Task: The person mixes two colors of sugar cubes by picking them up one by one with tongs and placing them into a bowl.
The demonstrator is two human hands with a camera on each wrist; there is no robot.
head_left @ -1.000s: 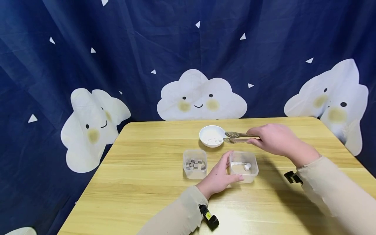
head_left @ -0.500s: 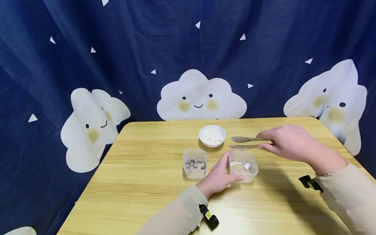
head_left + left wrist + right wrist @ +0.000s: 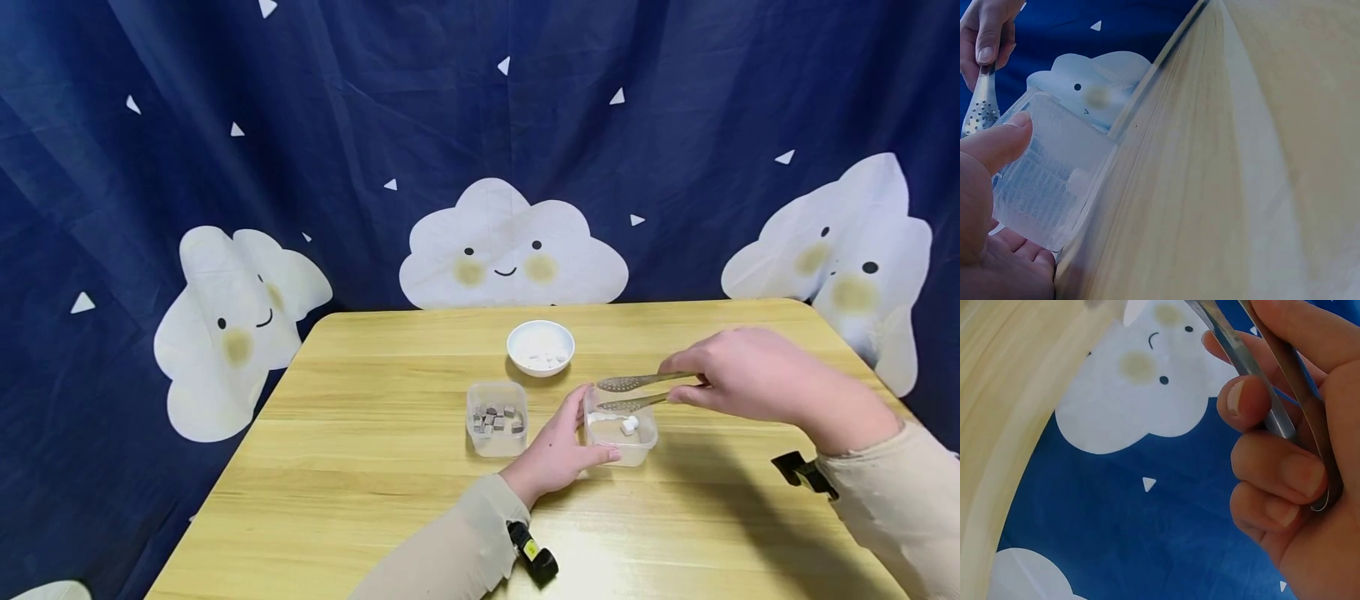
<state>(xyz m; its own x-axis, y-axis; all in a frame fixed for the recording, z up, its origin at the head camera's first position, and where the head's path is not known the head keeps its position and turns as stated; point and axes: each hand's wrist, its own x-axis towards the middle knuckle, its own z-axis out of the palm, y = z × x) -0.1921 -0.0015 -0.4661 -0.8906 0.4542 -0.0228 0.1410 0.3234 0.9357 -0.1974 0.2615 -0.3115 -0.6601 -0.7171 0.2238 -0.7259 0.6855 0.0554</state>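
My left hand (image 3: 553, 454) grips the near left corner of a clear plastic container (image 3: 640, 454), thumb along the front wall and fingers behind. Several white cubes (image 3: 629, 426) lie inside it. In my right hand (image 3: 738, 375) is a pair of metal tongs (image 3: 637, 382) with perforated tips, spread apart over the container's far rim with nothing between them. The right wrist view shows the fingers curled round the tongs' handles (image 3: 1307, 406). Through the container wall (image 3: 1054, 169) in the left wrist view, the contents are blurred.
A second clear container (image 3: 498, 450) with several grey-brown cubes (image 3: 498, 421) stands left of my left hand. Behind the containers sits a white bowl (image 3: 540, 340) holding small white pieces. All stand on a wooden table (image 3: 360, 467), with a dark blue curtain (image 3: 450, 100) behind.
My right hand has drawn the tongs away from the white bowl, rightward, then lowered them toward the far rim of the held container. The left hand has stayed in place.
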